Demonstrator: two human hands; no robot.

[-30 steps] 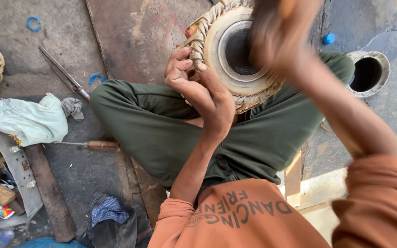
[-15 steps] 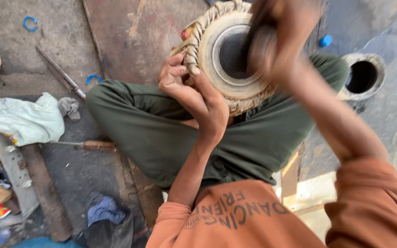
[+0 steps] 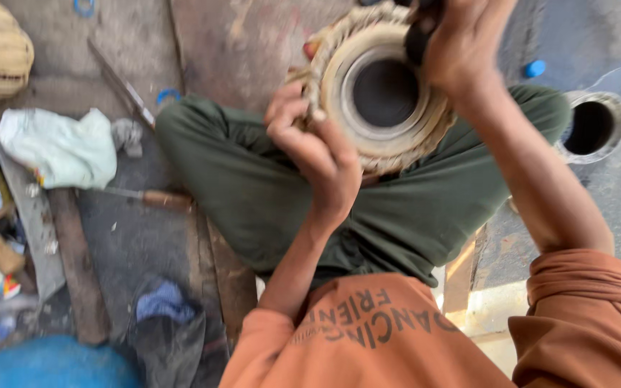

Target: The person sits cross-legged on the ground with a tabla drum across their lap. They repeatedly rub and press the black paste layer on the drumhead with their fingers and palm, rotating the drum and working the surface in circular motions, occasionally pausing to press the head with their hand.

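Round drum with a tan braided-rope rim and black centre patch (image 3: 382,97): rests on the seated person's green-trousered lap. Crumpled pale cloth (image 3: 59,147): on the floor, well apart. Left hand (image 3: 314,147): wrapped over the drum's rim. Right hand (image 3: 461,39): closed on a dark object (image 3: 417,36) at the drumhead's edge.

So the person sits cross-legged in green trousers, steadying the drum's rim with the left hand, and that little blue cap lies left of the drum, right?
Not quite. The blue cap lies to the right of the drum, as the head view shows. The rest holds: green trousers, legs crossed, left hand on the drum's rim.
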